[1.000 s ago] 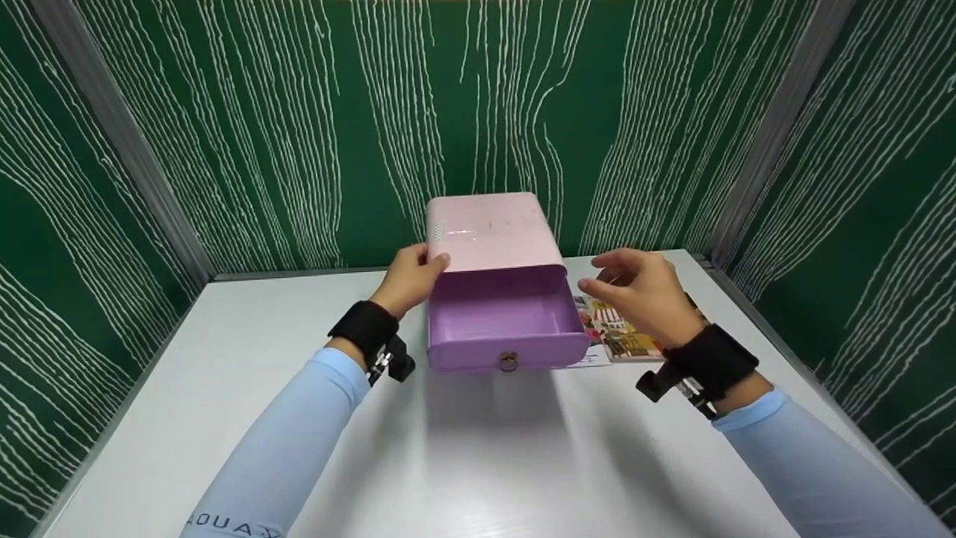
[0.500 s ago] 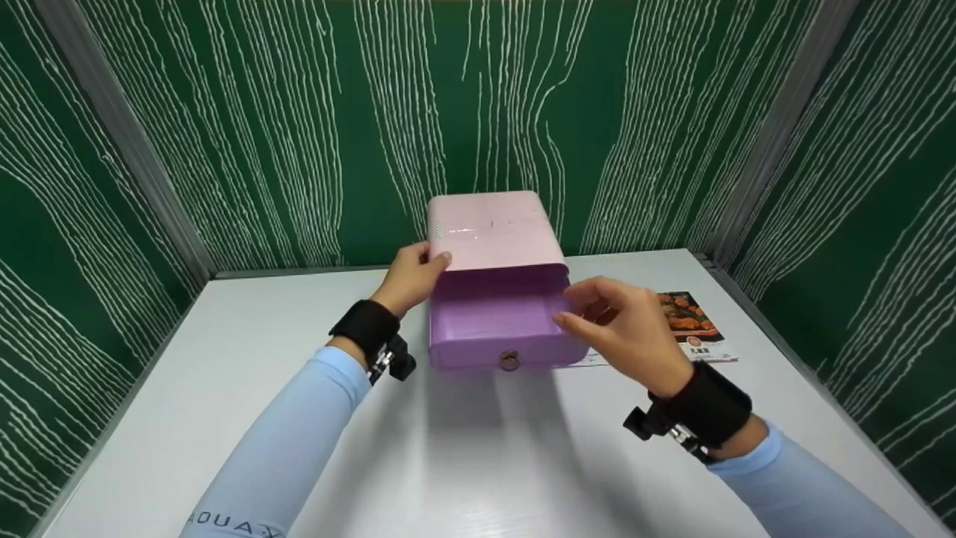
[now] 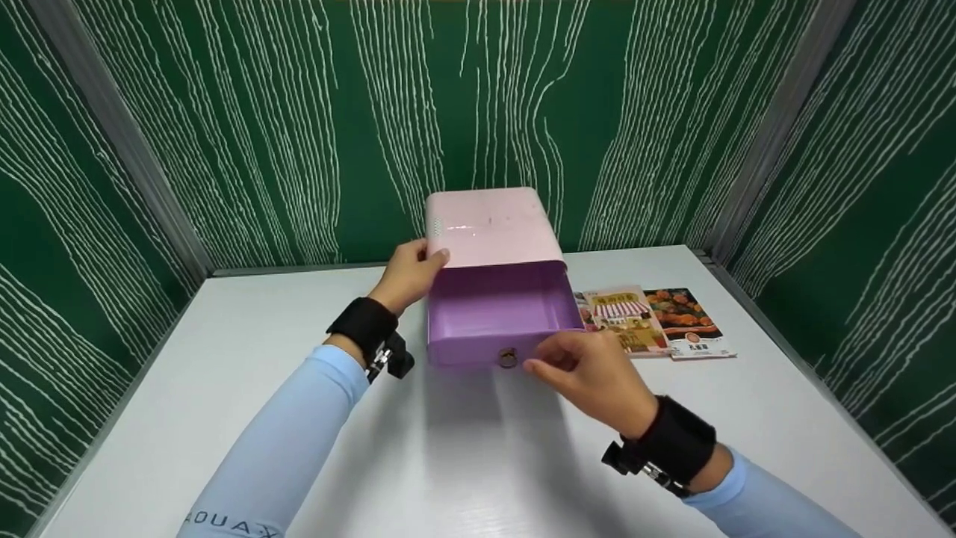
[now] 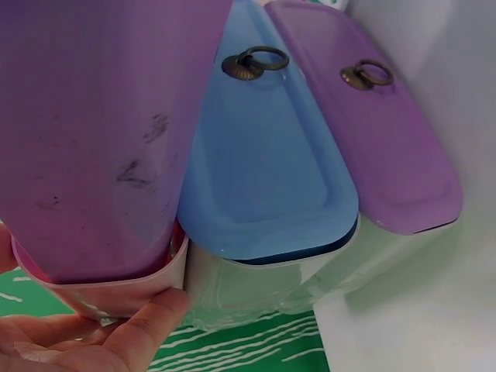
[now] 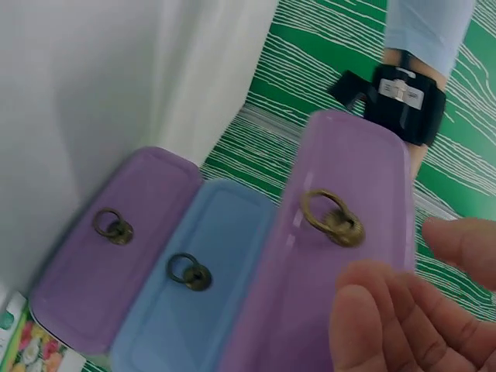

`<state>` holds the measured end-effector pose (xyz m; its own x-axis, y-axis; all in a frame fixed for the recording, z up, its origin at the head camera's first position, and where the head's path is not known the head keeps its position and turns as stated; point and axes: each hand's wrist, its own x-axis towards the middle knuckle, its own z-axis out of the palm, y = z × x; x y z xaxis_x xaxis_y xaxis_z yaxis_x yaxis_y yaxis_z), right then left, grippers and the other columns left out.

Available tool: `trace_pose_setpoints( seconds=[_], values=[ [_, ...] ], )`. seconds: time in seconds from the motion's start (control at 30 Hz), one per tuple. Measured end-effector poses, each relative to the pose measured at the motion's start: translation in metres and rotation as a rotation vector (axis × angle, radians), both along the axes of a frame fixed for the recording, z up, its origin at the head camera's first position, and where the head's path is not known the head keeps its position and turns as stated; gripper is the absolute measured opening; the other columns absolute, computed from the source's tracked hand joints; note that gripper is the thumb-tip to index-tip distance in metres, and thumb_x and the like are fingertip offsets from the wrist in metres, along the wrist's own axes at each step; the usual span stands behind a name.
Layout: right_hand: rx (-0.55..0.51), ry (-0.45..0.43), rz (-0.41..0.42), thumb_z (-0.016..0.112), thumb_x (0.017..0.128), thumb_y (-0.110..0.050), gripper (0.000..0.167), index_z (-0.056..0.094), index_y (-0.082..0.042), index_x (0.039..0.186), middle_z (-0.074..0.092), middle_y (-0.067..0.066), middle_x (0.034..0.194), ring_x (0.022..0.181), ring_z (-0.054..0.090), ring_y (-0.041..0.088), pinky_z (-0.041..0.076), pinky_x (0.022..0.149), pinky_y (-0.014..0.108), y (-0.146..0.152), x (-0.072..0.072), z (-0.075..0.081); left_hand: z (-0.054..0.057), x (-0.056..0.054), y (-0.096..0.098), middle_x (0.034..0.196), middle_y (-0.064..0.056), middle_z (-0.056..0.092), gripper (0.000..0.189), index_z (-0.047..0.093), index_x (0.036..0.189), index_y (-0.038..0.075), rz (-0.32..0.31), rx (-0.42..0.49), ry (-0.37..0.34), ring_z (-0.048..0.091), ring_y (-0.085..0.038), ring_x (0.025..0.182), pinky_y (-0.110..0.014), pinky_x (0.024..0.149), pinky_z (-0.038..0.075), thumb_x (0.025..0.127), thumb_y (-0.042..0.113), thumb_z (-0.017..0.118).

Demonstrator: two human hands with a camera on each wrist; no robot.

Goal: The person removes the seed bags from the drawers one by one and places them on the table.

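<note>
Purple drawer (image 3: 504, 317) juts nearward from the pink chest (image 3: 493, 228), its front running left-right and its brassy ring (image 3: 508, 360) just left of the nearer right hand (image 3: 594, 373), whose fingers bend loosely around nothing, while the left hand (image 3: 409, 276) grips the chest's left side.

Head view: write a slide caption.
Left hand grips a pink-topped cabinet; right hand beside ring pull of its open purple drawer.
</note>
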<state>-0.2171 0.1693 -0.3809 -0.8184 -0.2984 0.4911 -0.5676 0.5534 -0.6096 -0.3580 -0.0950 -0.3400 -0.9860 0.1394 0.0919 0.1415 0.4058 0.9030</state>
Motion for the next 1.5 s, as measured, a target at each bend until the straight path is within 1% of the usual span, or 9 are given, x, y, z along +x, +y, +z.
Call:
trace_pose_setpoints(
  seconds=[0.2, 0.37, 0.53, 0.73, 0.87, 1.0, 1.2, 1.33, 1.5],
  values=[
    [0.013, -0.062, -0.016, 0.086, 0.093, -0.008, 0.005, 0.083, -0.003, 0.092, 0.08, 0.006, 0.086, 0.073, 0.07, 0.008, 0.059, 0.068, 0.025, -0.008, -0.005, -0.017, -0.001, 0.0, -0.001, 0.137, -0.022, 0.068, 0.044, 0.06, 0.148, -0.005, -0.004, 0.0, 0.0, 0.059, -0.023, 0.116, -0.04, 0.104, 0.051, 0.114, 0.022, 0.053],
    [-0.022, -0.09, -0.013, 0.085, 0.094, -0.006, 0.004, 0.083, -0.003, 0.092, 0.08, 0.006, 0.086, 0.073, 0.068, 0.007, 0.057, 0.067, 0.024, -0.014, -0.008, -0.025, -0.001, 0.0, -0.001, 0.134, -0.021, 0.068, 0.043, 0.061, 0.146, -0.005, -0.001, -0.002, 0.001, 0.059, -0.022, 0.114, -0.038, 0.103, 0.051, 0.114, 0.023, 0.053],
    [-0.081, -0.105, -0.021, 0.084, 0.094, -0.003, 0.004, 0.082, -0.001, 0.091, 0.08, 0.008, 0.084, 0.07, 0.07, 0.009, 0.059, 0.065, 0.024, -0.021, -0.01, -0.031, 0.0, 0.0, -0.001, 0.135, -0.021, 0.068, 0.043, 0.061, 0.146, -0.005, 0.003, -0.002, -0.002, 0.059, -0.023, 0.115, -0.039, 0.104, 0.051, 0.114, 0.023, 0.053],
    [-0.198, -0.2, -0.037, 0.08, 0.096, -0.001, 0.006, 0.081, 0.002, 0.091, 0.078, 0.014, 0.079, 0.062, 0.069, 0.008, 0.06, 0.06, 0.023, -0.029, -0.01, -0.036, -0.001, 0.0, -0.001, 0.135, -0.021, 0.067, 0.043, 0.061, 0.146, -0.006, 0.002, 0.002, 0.002, 0.059, -0.023, 0.115, -0.04, 0.104, 0.051, 0.114, 0.022, 0.053],
    [-0.274, -0.242, -0.025, 0.078, 0.097, 0.0, 0.009, 0.079, 0.005, 0.09, 0.077, 0.015, 0.075, 0.059, 0.067, 0.008, 0.059, 0.058, 0.023, -0.031, -0.01, -0.037, -0.001, 0.0, -0.001, 0.136, -0.022, 0.067, 0.044, 0.06, 0.147, -0.005, -0.002, 0.003, 0.001, 0.059, -0.023, 0.115, -0.04, 0.104, 0.052, 0.114, 0.023, 0.053],
    [-0.311, -0.272, -0.008, 0.077, 0.097, -0.001, 0.011, 0.078, 0.006, 0.088, 0.076, 0.015, 0.074, 0.058, 0.066, 0.007, 0.059, 0.057, 0.023, -0.033, -0.01, -0.038, -0.001, -0.001, -0.001, 0.137, -0.022, 0.068, 0.044, 0.061, 0.147, -0.005, 0.006, 0.004, 0.003, 0.06, -0.023, 0.116, -0.04, 0.105, 0.052, 0.114, 0.023, 0.053],
    [-0.311, -0.293, 0.013, 0.07, 0.099, -0.001, 0.018, 0.077, 0.005, 0.084, 0.075, 0.017, 0.071, 0.058, 0.066, 0.006, 0.059, 0.058, 0.023, -0.036, -0.012, -0.038, 0.0, -0.002, -0.001, 0.141, -0.022, 0.066, 0.046, 0.058, 0.15, -0.005, -0.005, -0.007, -0.012, 0.059, -0.024, 0.12, -0.041, 0.107, 0.051, 0.115, 0.023, 0.052],
    [-0.318, -0.291, 0.046, 0.068, 0.102, -0.002, 0.019, 0.078, 0.007, 0.088, 0.075, 0.019, 0.074, 0.06, 0.067, 0.007, 0.06, 0.061, 0.024, -0.036, -0.015, -0.036, 0.0, -0.002, -0.001, 0.143, -0.022, 0.065, 0.046, 0.057, 0.152, -0.004, -0.008, -0.012, -0.024, 0.059, -0.024, 0.123, -0.042, 0.11, 0.051, 0.115, 0.024, 0.052],
    [-0.331, -0.271, 0.052, 0.069, 0.105, -0.007, 0.022, 0.077, 0.008, 0.091, 0.075, 0.019, 0.075, 0.06, 0.067, 0.008, 0.06, 0.06, 0.024, -0.035, -0.023, -0.031, 0.003, 0.0, -0.001, 0.139, -0.022, 0.067, 0.044, 0.06, 0.148, -0.005, -0.001, -0.014, -0.025, 0.059, -0.023, 0.118, -0.041, 0.107, 0.051, 0.115, 0.023, 0.053]
  ],
)
